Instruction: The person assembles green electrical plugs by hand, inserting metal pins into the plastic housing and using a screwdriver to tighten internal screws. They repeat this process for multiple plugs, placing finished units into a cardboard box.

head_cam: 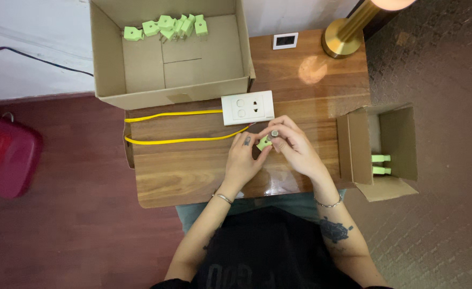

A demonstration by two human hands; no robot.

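**Both hands on a small green plug adapter, above the wooden table**

My left hand (242, 160) and my right hand (294, 145) meet over the brown wooden table (193, 171), each pinching the same small light-green plastic plug adapter (264, 143). The left fingers grip its green body from the left; the right thumb and fingertips close on the end nearer the right hand, where a small grey part shows (I cannot tell what it is). The adapter sits between the two hands, off the tabletop, just below the white wall-socket plate (247, 107) with its looping yellow cable (177, 127).

By its look, I judge the adapter light, rigid and smooth-sided, so it may slip under a loose pinch; the flat faces of the body seem the surest place to hold it, leaving any metal pins free.

More green adapters of the same kind lie at the far wall of the large open cardboard box (107, 64) at the table's far-left end, and two stand in the smaller cardboard box (401, 134) to my right. A brass lamp base (343, 40) stands at the far-right corner.
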